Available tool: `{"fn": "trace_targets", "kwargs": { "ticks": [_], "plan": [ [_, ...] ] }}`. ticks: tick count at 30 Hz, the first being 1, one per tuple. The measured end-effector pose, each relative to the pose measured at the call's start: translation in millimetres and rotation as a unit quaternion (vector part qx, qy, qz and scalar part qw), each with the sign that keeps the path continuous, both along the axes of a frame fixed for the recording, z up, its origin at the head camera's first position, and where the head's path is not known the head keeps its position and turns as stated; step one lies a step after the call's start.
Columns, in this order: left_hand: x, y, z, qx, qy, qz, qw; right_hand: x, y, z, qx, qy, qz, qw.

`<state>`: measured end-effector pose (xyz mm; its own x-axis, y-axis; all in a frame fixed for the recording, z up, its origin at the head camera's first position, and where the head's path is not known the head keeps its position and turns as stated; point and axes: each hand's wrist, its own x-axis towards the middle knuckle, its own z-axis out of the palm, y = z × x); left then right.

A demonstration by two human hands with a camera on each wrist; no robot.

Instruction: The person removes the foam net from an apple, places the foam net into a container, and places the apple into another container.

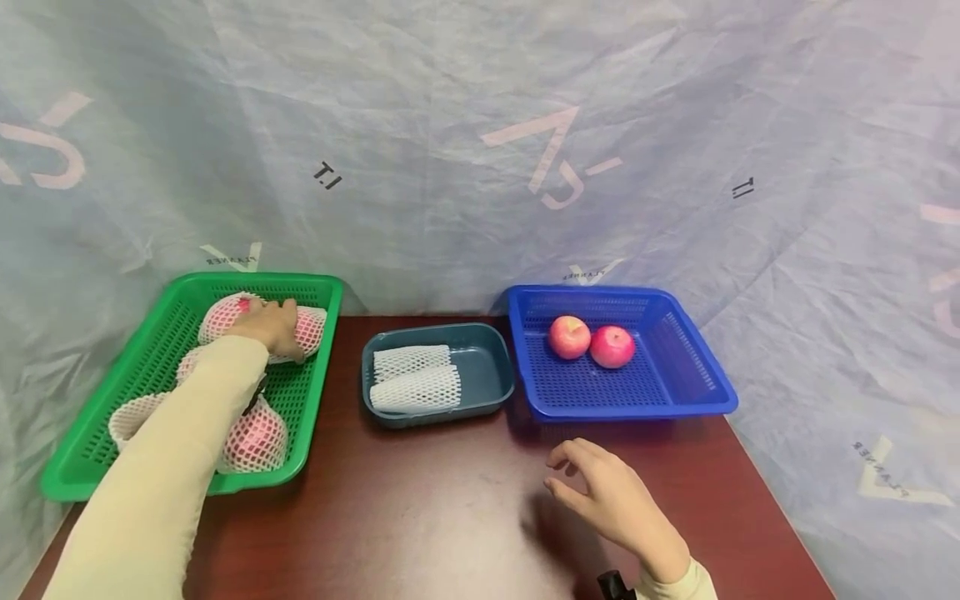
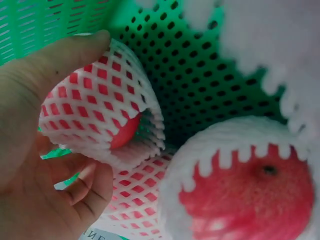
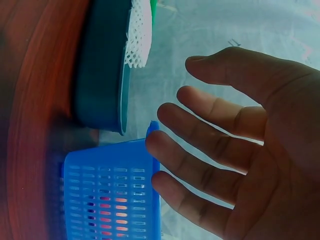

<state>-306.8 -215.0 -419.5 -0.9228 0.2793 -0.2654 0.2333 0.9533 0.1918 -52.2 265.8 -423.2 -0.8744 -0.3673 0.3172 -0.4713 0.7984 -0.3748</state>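
Note:
My left hand [image 1: 272, 327] reaches into the back of the green basket [image 1: 337, 308]. Its thumb and curled fingers grip an apple in a white foam net [image 2: 82, 100]; red skin shows through the mesh and at the net's open end. Close by, the left wrist view has another netted apple [image 2: 245, 195] with its bare end exposed. More netted apples lie in the basket, one of them an apple [image 1: 257, 437] near the front; my sleeve partly covers others. My right hand [image 1: 611, 500] hovers over the table before the blue basket, fingers loosely bent, holding nothing.
Between the baskets stands a dark teal tray [image 1: 487, 375] with white foam nets [image 1: 416, 387] on its left side. Two bare apples [image 1: 612, 347] lie in the blue basket [image 1: 630, 412]. A grey printed cloth [image 1: 420, 208] hangs behind the brown table [image 1: 420, 508].

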Motion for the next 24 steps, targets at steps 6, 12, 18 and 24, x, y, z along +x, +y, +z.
{"fn": "trace_targets", "kwargs": {
  "ticks": [6, 12, 18, 24],
  "plan": [
    [5.2, -10.3, 1.2, -0.002, 0.027, 0.018, 0.9995, -0.7, -3.1, -3.0, -0.016, -0.006, 0.011, 1.000],
    [13.9, -10.1, 14.4, 0.000, 0.051, 0.018, 0.9986, -2.8, -5.7, -3.3, -0.021, -0.011, 0.019, 1.000],
    [34.0, -2.6, 38.1, 0.011, 0.055, 0.009, 0.9984, -3.7, -7.9, -3.6, -0.034, -0.023, 0.029, 0.999],
    [80.5, 14.1, 63.5, 0.033, 0.106, -0.038, 0.9931, -4.1, -10.3, -4.8, -0.038, -0.023, 0.039, 0.998]
  ]
}}
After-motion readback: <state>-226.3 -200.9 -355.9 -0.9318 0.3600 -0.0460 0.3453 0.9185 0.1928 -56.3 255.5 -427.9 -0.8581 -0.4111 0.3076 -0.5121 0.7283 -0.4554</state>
